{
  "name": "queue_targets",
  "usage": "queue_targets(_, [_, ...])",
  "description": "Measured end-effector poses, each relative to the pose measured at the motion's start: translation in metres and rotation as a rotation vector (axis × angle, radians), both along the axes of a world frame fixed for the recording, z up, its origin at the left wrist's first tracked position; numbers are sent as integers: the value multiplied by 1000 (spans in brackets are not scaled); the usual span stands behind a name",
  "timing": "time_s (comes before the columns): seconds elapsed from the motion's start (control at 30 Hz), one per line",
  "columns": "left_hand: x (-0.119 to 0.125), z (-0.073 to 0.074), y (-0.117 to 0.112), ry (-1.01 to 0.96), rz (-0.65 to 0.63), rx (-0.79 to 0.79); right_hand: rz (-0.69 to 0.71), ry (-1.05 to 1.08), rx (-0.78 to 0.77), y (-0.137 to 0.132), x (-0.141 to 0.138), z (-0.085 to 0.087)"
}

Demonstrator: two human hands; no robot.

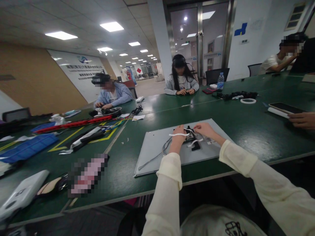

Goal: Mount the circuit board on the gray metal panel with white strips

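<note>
A small black device (196,146) with white strips around it rests on a light grey board (152,159) in front of me. My left hand (177,139) is closed on the device's left side, and a white strip (175,134) crosses in front of that hand. At the device's upper right, my right hand (205,130) pinches with thumb and finger; whatever is between them is too small to make out. A second white strip (195,142) curls across the lower part of the device. A thin grey cable (164,151) loops over the board to the left.
Blue trays (29,147), a red strip-like object (81,123) and a white box (23,193) lie on the left of the green table (128,183). Across it sit two people. To the right are a white ring (248,101), a bottle (220,81) and another person's hand (302,120) by a phone (286,108).
</note>
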State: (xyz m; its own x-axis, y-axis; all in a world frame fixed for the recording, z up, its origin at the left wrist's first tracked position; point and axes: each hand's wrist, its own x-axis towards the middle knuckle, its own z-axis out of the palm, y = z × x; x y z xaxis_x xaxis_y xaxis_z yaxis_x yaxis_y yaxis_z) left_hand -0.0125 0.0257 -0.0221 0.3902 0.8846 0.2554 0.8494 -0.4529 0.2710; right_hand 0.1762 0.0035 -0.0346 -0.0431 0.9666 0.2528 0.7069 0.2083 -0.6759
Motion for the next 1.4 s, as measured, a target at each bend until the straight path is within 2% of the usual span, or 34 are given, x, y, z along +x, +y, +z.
queue_targets(0.4, [2,-1,5,47,-14,-41,57,19,-51,-8,1,7])
queue_targets(0.6, [3,3,7,130,24,-105,95,48,-43,-6,-1,2])
queue_targets(0.73, [5,4,7,151,41,-104,105,54,15,-5,-4,-2])
queue_targets(0.83, [5,5,7,185,50,-102,89,66,68,-5,-7,-3])
queue_targets(1.07, [5,7,4,201,45,-95,74,-23,81,-6,-11,-3])
queue_targets(1.4, [5,8,2,179,46,-90,10,-47,-9,-1,-16,-5])
